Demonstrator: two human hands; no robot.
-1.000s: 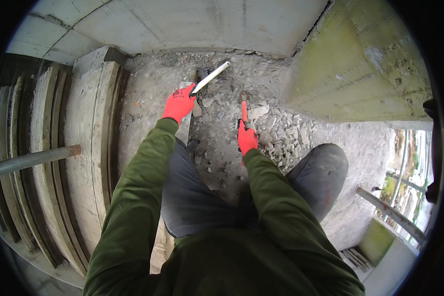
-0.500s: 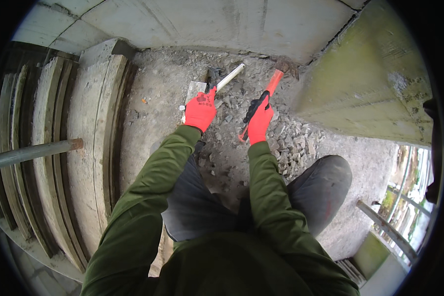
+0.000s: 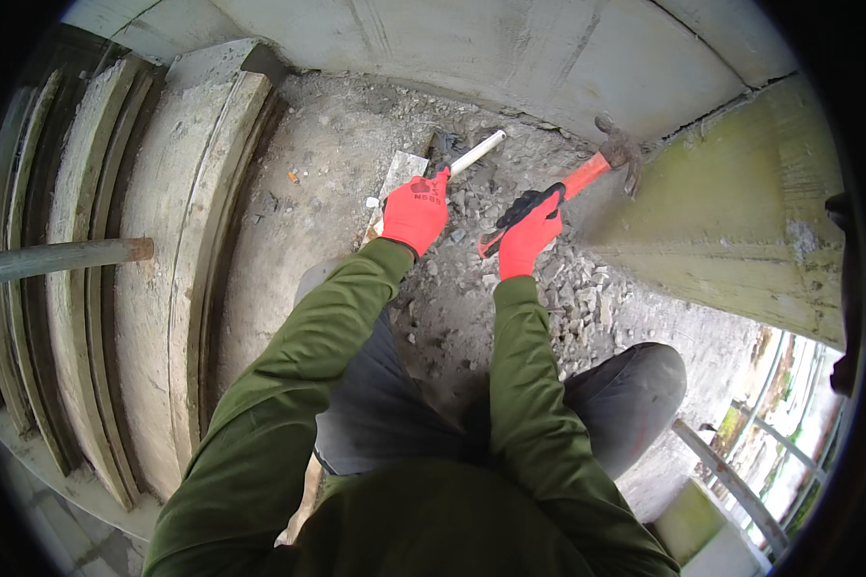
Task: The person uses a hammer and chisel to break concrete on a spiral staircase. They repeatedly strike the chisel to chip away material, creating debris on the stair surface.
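Curved concrete slabs (image 3: 154, 288) stand stacked on edge at the left, a grey metal pipe (image 3: 58, 258) lying across them. A pale concrete wall (image 3: 510, 48) runs along the top, and a mossy greenish concrete block (image 3: 731, 231) rises at the right.

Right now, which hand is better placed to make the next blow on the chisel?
Probably the right hand: it grips the raised orange-handled hammer. The left hand holds the pale chisel down in the rubble.

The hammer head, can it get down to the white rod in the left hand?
Probably yes. The right hand holds the hammer raised beside the rod, which the left hand holds. Nothing sits between them, only rubble below.
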